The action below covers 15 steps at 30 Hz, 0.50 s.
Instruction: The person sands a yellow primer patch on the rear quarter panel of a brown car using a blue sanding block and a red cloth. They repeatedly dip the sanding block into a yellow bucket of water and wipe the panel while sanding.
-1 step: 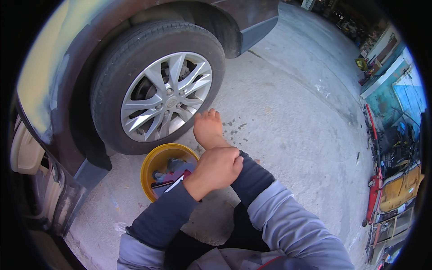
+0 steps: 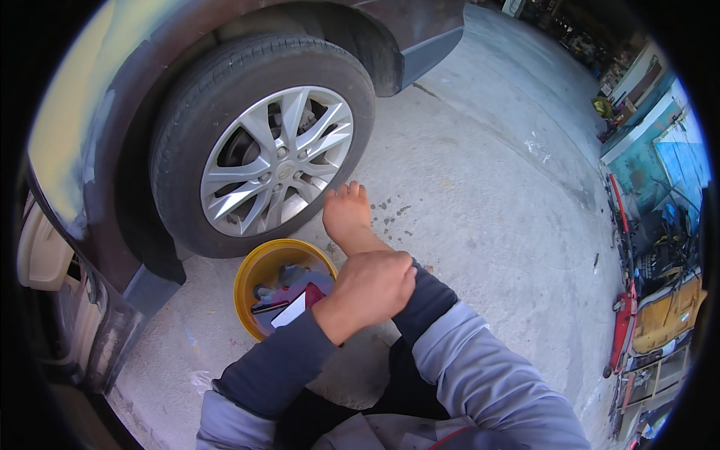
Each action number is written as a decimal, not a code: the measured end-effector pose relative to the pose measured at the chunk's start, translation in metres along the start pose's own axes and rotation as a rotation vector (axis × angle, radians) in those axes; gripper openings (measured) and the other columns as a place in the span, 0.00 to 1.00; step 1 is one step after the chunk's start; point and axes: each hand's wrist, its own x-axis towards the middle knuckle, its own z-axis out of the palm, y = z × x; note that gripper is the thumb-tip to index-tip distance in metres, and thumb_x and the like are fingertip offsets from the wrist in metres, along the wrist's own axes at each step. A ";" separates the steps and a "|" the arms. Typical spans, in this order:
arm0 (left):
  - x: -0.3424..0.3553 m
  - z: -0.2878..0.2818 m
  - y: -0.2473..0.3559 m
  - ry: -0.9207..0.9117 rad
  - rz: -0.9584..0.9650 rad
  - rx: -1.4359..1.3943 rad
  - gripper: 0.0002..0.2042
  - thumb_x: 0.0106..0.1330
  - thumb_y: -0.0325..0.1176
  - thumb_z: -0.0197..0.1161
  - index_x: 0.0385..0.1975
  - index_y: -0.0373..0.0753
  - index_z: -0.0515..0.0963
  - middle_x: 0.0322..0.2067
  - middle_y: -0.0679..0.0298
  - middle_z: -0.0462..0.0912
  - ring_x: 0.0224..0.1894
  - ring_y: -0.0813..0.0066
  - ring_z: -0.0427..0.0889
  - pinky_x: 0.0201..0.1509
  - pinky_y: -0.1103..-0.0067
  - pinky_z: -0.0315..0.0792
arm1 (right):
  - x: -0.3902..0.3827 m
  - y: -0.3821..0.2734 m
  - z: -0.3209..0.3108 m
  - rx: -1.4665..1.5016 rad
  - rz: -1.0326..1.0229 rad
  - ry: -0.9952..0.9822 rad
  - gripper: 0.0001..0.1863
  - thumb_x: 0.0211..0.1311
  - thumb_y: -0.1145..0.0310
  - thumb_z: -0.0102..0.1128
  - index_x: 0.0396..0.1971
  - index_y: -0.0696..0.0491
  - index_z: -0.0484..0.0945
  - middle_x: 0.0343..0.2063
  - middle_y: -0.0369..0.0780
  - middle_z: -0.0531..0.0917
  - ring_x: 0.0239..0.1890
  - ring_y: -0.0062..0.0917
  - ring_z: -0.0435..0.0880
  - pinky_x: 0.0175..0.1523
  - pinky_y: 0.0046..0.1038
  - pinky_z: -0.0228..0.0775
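Note:
My left hand (image 2: 366,296) lies across my right wrist, its fingers wrapped round the dark right sleeve cuff (image 2: 424,289). Beyond it my right hand (image 2: 349,216) is held out near the lower edge of the car wheel (image 2: 281,169), its fingers curled in a loose fist with nothing visible in them. Just left of my hands stands a yellow bucket (image 2: 241,289). Inside it are a grey-blue cloth-like piece (image 2: 292,274), a dark red item (image 2: 315,294), a white flat piece (image 2: 292,310) and a thin dark tool (image 2: 268,307). My left forearm partly covers the bucket.
The car's body panel (image 2: 97,142), patched with yellowish filler, curves over the wheel at the left. Grey concrete floor (image 2: 495,195) stretches right. Along the right edge sit a red floor jack (image 2: 624,330), a yellowish panel (image 2: 667,319) and piled dark parts (image 2: 667,240).
My left hand has slid slightly right along my right forearm, onto the cuff. More of the white piece and bucket rim now shows. My right hand has stayed in place.

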 end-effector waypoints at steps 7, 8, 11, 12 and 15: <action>-0.031 0.025 0.021 0.057 0.102 -0.018 0.12 0.70 0.34 0.67 0.27 0.38 0.73 0.25 0.54 0.79 0.29 0.48 0.82 0.33 0.58 0.74 | 0.004 -0.005 0.011 0.394 0.277 0.167 0.15 0.70 0.66 0.60 0.53 0.56 0.81 0.45 0.47 0.87 0.52 0.44 0.83 0.63 0.45 0.73; -0.036 0.022 0.016 0.114 0.094 -0.009 0.12 0.71 0.35 0.66 0.28 0.38 0.73 0.26 0.55 0.80 0.31 0.50 0.82 0.33 0.58 0.75 | 0.011 -0.008 0.007 0.712 0.424 0.156 0.15 0.72 0.66 0.60 0.53 0.56 0.81 0.44 0.46 0.87 0.49 0.42 0.84 0.60 0.44 0.75; -0.054 0.009 -0.003 0.251 -0.055 -0.099 0.11 0.71 0.35 0.69 0.32 0.37 0.75 0.29 0.57 0.80 0.33 0.57 0.83 0.37 0.63 0.76 | 0.036 -0.015 -0.012 1.652 0.826 0.024 0.14 0.74 0.66 0.61 0.53 0.57 0.80 0.40 0.44 0.86 0.40 0.36 0.85 0.51 0.41 0.80; -0.061 0.004 -0.009 0.273 -0.105 -0.172 0.10 0.70 0.33 0.70 0.33 0.37 0.76 0.29 0.57 0.80 0.33 0.58 0.82 0.37 0.64 0.75 | 0.043 -0.015 -0.020 1.971 0.942 -0.049 0.14 0.74 0.66 0.62 0.53 0.57 0.80 0.39 0.43 0.86 0.37 0.34 0.85 0.48 0.40 0.81; -0.074 -0.007 -0.022 0.342 -0.243 -0.274 0.11 0.64 0.29 0.74 0.41 0.37 0.79 0.30 0.60 0.78 0.31 0.63 0.80 0.38 0.70 0.75 | 0.058 -0.010 -0.044 2.284 1.041 0.025 0.10 0.77 0.62 0.56 0.43 0.54 0.78 0.36 0.40 0.85 0.37 0.29 0.82 0.47 0.36 0.78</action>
